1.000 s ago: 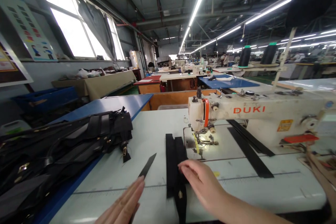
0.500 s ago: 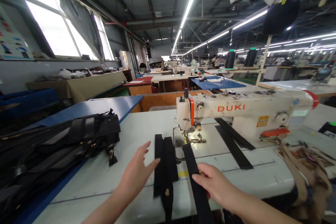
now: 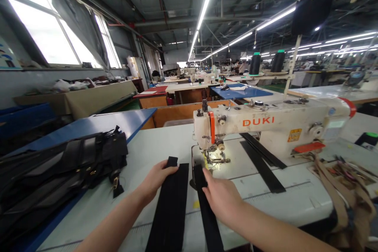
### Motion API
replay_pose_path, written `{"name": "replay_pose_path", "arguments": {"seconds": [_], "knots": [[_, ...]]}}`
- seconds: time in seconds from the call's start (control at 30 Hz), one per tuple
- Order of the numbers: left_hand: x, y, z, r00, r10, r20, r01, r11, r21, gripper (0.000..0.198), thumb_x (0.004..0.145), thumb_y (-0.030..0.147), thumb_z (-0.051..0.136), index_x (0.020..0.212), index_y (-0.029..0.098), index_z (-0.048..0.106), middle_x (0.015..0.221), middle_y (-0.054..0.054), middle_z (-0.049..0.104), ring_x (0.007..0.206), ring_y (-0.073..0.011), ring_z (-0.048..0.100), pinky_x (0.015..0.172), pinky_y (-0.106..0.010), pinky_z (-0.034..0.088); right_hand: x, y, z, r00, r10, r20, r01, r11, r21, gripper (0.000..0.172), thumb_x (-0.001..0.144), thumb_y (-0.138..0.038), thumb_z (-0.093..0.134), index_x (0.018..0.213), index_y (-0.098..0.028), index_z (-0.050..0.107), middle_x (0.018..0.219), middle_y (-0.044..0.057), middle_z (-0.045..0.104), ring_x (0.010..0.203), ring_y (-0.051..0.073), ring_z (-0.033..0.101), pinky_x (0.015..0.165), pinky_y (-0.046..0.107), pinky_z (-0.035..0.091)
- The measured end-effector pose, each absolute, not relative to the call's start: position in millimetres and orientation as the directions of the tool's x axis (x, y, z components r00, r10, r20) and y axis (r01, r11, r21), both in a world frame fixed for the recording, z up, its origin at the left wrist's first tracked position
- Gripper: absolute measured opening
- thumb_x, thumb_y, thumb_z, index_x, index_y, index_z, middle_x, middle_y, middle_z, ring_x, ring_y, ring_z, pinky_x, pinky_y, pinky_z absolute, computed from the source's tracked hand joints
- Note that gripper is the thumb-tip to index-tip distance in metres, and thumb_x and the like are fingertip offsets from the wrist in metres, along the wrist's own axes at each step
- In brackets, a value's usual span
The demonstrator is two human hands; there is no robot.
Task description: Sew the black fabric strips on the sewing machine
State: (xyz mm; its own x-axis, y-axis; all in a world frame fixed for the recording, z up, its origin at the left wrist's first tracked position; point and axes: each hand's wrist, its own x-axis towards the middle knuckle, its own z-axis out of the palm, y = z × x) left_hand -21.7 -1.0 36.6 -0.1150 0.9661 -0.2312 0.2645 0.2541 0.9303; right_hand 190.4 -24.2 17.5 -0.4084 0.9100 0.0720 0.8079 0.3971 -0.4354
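Note:
My left hand pinches the far end of a black zipper piece, a wide strip with a lengthwise seam running toward me. A narrower black fabric strip is gripped near its upper end by my right hand, fingers closed on it. Both pieces lie side by side, apart, on the pale sewing table. Just beyond the right hand are the needle and presser foot of the sewing machine, lit by a small lamp.
More black strips lie under the machine arm. A pile of black strapped pieces with metal fittings sits on the left over a blue board. Tan straps and small tools are at the right. Thread cones stand behind.
My left hand has gone from open above the table to pinching the zipper piece's end. The zipper piece has shifted and straightened. My right hand has moved up the fabric strip, toward its far end.

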Motion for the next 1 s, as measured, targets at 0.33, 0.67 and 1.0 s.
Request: {"name": "replay_pose_path", "arguments": {"seconds": [0.33, 0.67, 1.0], "knots": [[1.8, -39.3, 43.7, -0.185, 0.943, -0.277, -0.190, 0.242, 0.951, 0.020, 0.066, 0.024, 0.074, 0.082, 0.017, 0.065, 0.068, -0.003, 0.072, 0.058, -0.0176, 0.068, 0.056, -0.026, 0.056, 199.5, -34.9, 22.5, -0.524, 0.796, 0.305, 0.641, 0.604, -0.474, 0.020, 0.093, -0.013, 0.049, 0.104, -0.018, 0.065, 0.097, 0.008, 0.064, 0.097, 0.024, 0.058, 0.086, 0.035, 0.045], [31.7, -73.9, 60.9, -0.335, 0.929, -0.159, -0.101, 0.132, 0.986, 0.047, 0.065, 0.032, 0.076, 0.107, 0.019, 0.061, 0.098, -0.008, 0.073, 0.090, -0.0308, 0.071, 0.071, -0.035, 0.059, 187.2, -83.0, 35.4, -0.738, 0.643, -0.204, -0.018, -0.321, -0.947, 0.039, 0.074, -0.051, 0.071, 0.087, -0.016, 0.064, 0.068, -0.003, 0.051, 0.063, 0.012, 0.050, 0.063, 0.024, 0.044], [-22.9, -87.7, 24.6, 0.494, 0.699, 0.518, 0.804, -0.593, 0.034, 0.047, 0.098, 0.031, 0.035, 0.145, 0.034, 0.041, 0.146, -0.002, 0.050, 0.134, -0.0260, 0.044, 0.116, -0.042, 0.025, 185.1, -75.9, 19.2, -0.705, 0.702, -0.095, 0.026, -0.109, -0.994, 0.018, 0.084, -0.036, 0.060, 0.085, -0.018, 0.064, 0.075, 0.000, 0.062, 0.077, 0.017, 0.060, 0.067, 0.024, 0.049]]}}
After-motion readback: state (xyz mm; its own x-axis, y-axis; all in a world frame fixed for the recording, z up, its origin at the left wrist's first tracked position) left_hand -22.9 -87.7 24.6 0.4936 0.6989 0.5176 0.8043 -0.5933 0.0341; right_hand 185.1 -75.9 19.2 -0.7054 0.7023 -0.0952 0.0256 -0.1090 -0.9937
